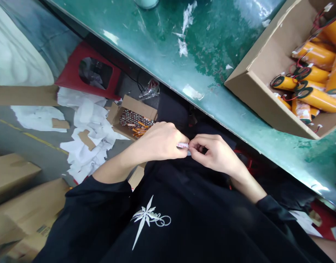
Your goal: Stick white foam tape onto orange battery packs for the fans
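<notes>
The left hand (164, 141) is closed around a small pink-white piece (182, 145), which sticks out between its fingers. The right hand (214, 153) seems to pinch the end of it, though the piece is too small to be sure. If the pinch is loose, the piece could slip and drop, because no surface lies close beneath it. Both hands meet before the black shirt (201, 208), fingertips facing, forearms angled inward. Farther out, an open box (136, 105) stands beyond the left hand, and on the desk (162, 47) a carton (262, 98) holds orange cylinders (318, 100).
</notes>
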Demonstrator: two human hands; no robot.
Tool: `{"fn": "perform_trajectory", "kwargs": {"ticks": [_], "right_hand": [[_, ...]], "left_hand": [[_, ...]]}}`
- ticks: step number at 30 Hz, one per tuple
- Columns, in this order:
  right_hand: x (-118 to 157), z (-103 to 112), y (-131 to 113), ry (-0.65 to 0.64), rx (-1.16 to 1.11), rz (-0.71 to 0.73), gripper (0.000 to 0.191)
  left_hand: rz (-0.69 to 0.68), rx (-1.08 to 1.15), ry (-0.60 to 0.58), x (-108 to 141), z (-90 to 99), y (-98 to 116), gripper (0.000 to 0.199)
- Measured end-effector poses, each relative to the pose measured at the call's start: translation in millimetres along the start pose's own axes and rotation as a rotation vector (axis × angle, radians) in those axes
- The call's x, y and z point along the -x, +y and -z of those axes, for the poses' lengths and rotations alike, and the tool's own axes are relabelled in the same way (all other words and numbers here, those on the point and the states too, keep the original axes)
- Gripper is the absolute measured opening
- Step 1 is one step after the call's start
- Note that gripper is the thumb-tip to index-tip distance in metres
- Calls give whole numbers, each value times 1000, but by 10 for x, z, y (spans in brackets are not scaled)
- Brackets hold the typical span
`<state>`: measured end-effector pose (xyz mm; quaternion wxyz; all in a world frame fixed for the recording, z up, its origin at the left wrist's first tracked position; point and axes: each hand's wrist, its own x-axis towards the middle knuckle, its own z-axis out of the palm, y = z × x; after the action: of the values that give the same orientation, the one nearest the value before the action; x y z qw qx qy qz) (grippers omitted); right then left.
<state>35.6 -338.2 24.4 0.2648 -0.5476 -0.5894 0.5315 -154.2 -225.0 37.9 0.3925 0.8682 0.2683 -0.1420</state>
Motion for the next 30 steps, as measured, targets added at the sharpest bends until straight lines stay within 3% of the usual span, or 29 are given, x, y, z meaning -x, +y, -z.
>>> {"fn": "perform_trajectory", "kwargs": {"ticks": [6, 14, 21, 23, 25, 28, 30], "right_hand": [[26, -28, -50, 49, 103, -4, 10], [-9, -69, 45, 70, -111, -92, 13], [40, -97, 45, 109, -118, -92, 8], [29, -166, 160, 127, -282, -165, 8], [12, -263, 330, 190, -617, -271, 9], [48, -425, 593, 399, -1170, -410, 18], [163, -501, 722, 542, -1352, -469, 23]], "left_hand": [[-29, -3, 2, -1, -7, 30, 26], [-18, -23, 9, 1, -44, 10, 29], [-30, -56, 3, 2, -35, 51, 26], [-31, -52, 1, 6, -24, 41, 26], [-45, -24, -12, 32, 6, -19, 25], [-117, 48, -18, 186, 105, -207, 24], [-174, 106, 81, 398, 215, -345, 28]]}}
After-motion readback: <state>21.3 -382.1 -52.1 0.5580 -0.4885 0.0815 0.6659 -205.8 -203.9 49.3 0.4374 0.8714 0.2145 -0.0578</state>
